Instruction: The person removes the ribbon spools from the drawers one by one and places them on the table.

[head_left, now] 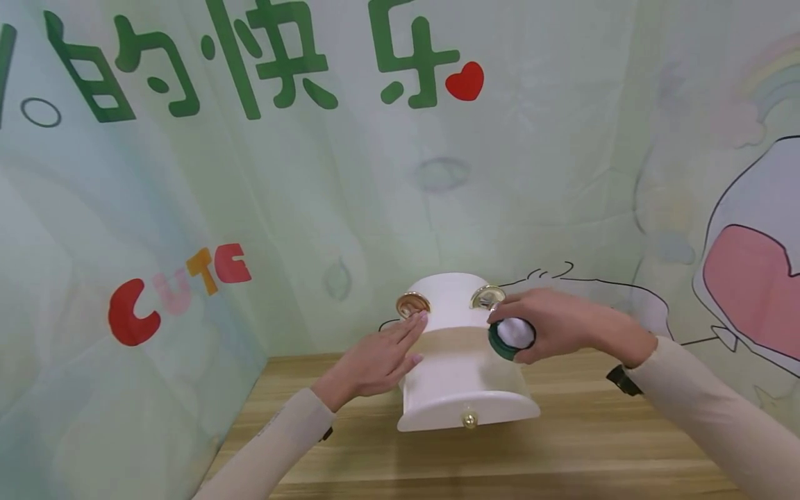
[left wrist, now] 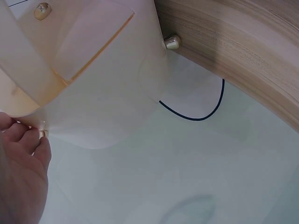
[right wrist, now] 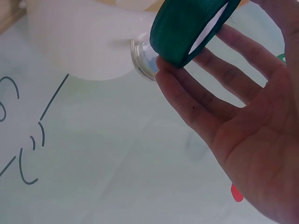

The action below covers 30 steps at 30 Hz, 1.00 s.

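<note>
Your beige sleeves lay nearest to the camera, of smooth plain cloth, with a dark band showing at the right cuff. Your right hand held a roll of green ribbon between its thumb and fingers, beside the right side of the white box. This roll was short and round, dark green and finely woven on its outer face, with a pale middle. Your left hand was rather flat, its fingers almost straight and the thumb apart, and the fingertips reached the left gold-rimmed disc; how firmly they touched, you could not tell.

Between your hands stood the white box, glossy and rounded on top. Its front panel had a half-moon shape and carried a shiny gold knob. From the left wrist, you saw a thin orange line on its pale surface and a small metallic foot close to the wood.

Your right hand and the roll hid part of the right disc and of the box's side. Under all was a wooden table with long grain; behind hung a creased pale cloth, printed with green characters and a red heart.
</note>
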Available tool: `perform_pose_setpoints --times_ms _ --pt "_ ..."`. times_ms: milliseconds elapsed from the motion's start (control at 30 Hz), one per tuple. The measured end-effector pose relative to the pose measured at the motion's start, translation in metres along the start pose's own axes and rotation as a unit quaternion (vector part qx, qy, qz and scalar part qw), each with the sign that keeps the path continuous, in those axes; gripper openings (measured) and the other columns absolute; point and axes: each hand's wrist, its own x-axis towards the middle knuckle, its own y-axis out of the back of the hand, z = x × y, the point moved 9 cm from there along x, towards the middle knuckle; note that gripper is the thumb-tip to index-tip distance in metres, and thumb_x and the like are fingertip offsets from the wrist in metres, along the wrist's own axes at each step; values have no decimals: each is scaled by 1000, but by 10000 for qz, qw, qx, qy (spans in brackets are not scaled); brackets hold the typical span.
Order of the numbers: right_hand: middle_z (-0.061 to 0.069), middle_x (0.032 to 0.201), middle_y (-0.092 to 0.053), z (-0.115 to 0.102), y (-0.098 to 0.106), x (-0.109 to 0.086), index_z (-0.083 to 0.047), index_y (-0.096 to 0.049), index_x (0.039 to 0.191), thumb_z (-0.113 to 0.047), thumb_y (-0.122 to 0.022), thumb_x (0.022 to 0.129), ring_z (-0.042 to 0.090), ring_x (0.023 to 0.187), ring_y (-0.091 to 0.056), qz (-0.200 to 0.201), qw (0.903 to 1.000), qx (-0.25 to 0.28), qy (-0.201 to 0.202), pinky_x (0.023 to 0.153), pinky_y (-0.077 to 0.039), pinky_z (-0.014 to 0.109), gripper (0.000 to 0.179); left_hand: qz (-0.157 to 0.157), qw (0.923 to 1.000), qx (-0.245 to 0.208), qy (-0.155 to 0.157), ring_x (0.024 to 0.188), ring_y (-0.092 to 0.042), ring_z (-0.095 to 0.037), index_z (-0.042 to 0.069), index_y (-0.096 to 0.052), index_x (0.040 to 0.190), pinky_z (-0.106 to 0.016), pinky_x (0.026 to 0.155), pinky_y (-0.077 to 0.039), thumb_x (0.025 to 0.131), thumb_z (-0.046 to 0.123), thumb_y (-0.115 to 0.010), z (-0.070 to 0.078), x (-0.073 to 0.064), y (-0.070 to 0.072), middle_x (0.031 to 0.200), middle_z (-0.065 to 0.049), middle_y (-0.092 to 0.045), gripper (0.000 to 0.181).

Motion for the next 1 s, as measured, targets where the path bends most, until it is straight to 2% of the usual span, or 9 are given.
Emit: perform_pose_setpoints --times_ms 300,500,767,1000 --pt "0 122 -73 15 6 -18 -17 -74 126 -23 -89 79 18 104 -69 362 9988 -178 -278 84 -58 36 51 64 10000 -19 19 160 -33 -30 1 -20 167 -44 127 -37 114 37 -38 0 -1 1 175 -14 -23 67" --pt "1 123 -72 24 5 -31 -15 -72 129 -21 -89 81 16 104 -68 456 9976 -110 -500 84 -59 34 52 71 10000 6 22 160 -33 -30 1 -20 167 -44 127 -38 114 38 -38 0 -1 0 176 -14 -23 67" --pt "-2 114 -71 44 -10 -45 -13 -72 127 -22 -90 80 11 95 -65 491 9953 -102 -831 76 -57 29 52 62 10000 27 10 160 -33 -29 2 -20 167 -43 126 -39 114 38 -37 -1 -1 -2 176 -13 -23 67" --pt "8 124 -73 66 -26 -55 -11 -71 131 -26 -90 80 18 101 -68 459 9907 113 -1277 77 -60 34 57 90 10000 -19 9 161 -32 -29 1 -20 167 -44 127 -37 114 38 -38 -1 1 0 176 -14 -23 67"
